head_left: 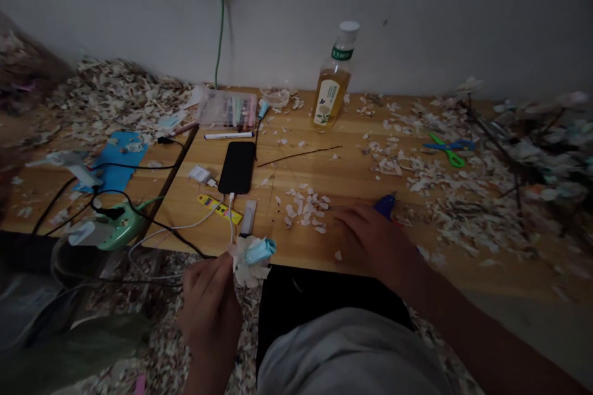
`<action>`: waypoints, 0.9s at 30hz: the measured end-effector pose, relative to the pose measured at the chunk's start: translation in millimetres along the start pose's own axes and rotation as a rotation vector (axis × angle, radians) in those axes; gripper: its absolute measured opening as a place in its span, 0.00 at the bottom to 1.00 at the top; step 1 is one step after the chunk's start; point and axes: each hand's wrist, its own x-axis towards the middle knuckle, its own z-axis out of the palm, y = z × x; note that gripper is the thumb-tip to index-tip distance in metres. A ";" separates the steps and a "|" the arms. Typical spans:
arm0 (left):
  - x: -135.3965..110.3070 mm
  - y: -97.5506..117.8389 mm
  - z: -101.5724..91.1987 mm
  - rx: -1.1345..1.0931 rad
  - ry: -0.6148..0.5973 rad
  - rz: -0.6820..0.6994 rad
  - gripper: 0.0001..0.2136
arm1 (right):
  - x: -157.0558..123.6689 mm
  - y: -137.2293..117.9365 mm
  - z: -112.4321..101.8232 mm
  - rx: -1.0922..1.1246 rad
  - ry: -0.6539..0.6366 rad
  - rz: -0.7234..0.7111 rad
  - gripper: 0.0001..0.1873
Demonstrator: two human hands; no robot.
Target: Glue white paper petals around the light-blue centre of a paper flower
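- Flower (254, 256), blue in the middle with pale petals around it, is at the front edge of our table (347, 166); our left hand (210, 296) holds it in closed fingers.
- Our right hand (373, 241) is near loose petals (306, 207) and a partly hidden blue tool (385, 205); we cannot tell whether it grips anything.
- Farther back, we see our phone (236, 166) lying flat and our bottle (330, 95) upright.

The flower (254, 258) is pale blue and off-white, the phone (237, 166) black.
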 end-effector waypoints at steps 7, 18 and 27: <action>-6.7 -6.1 -8.9 -0.071 0.044 0.029 0.20 | 72.4 6.4 35.8 0.184 -0.232 0.087 0.06; -11.0 -11.3 -20.1 -0.055 -0.011 -0.019 0.20 | 78.5 23.0 53.4 0.262 -0.254 0.187 0.02; -14.3 -0.9 -18.8 -0.078 -0.036 -0.073 0.18 | 76.7 26.8 47.7 0.290 -0.195 0.126 0.06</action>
